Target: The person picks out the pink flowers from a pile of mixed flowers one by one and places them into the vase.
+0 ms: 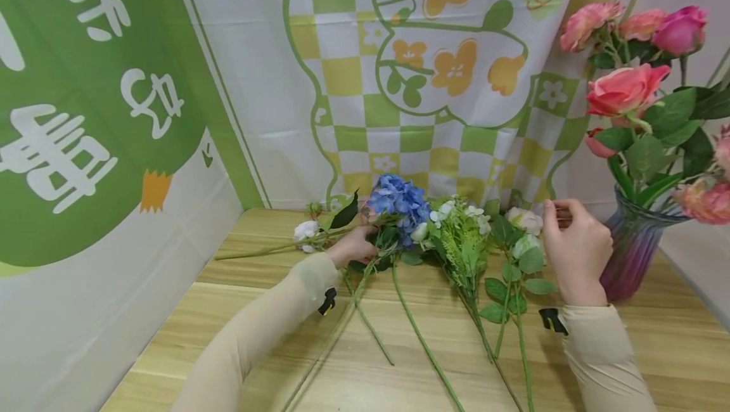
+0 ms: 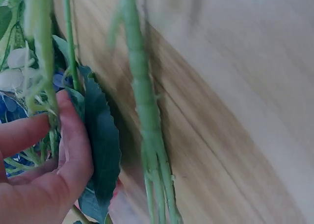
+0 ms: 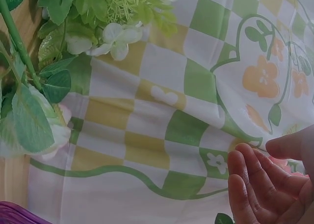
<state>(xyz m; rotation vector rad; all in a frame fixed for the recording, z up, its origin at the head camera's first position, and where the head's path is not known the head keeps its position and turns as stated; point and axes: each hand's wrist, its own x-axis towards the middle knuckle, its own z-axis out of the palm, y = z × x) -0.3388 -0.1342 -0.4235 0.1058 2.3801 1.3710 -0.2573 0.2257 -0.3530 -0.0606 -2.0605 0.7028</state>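
Thumb and fingers of my left hand [image 1: 355, 246] pinch a green flower stem [image 2: 53, 136] just below the blue hydrangea [image 1: 399, 203]. Thin branching stalks spread around that grip in the left wrist view, and a dark green leaf [image 2: 102, 150] lies against the fingers. A thicker stem [image 2: 147, 104] passes beside the hand. My right hand [image 1: 578, 247] is raised between the pale roses [image 1: 525, 244] and the glass vase [image 1: 633, 250]. Its fingers are loosely bent and hold nothing in the right wrist view.
Pink and coral roses [image 1: 627, 90] stand in the purple-blue vase at the right. Green-and-white sprays [image 1: 464, 244] lie mid-table, their stems reaching toward the front. A white flower [image 1: 307, 234] lies at the left. Behind the wooden table [image 1: 228, 336] hangs a checkered cloth [image 1: 410, 139].
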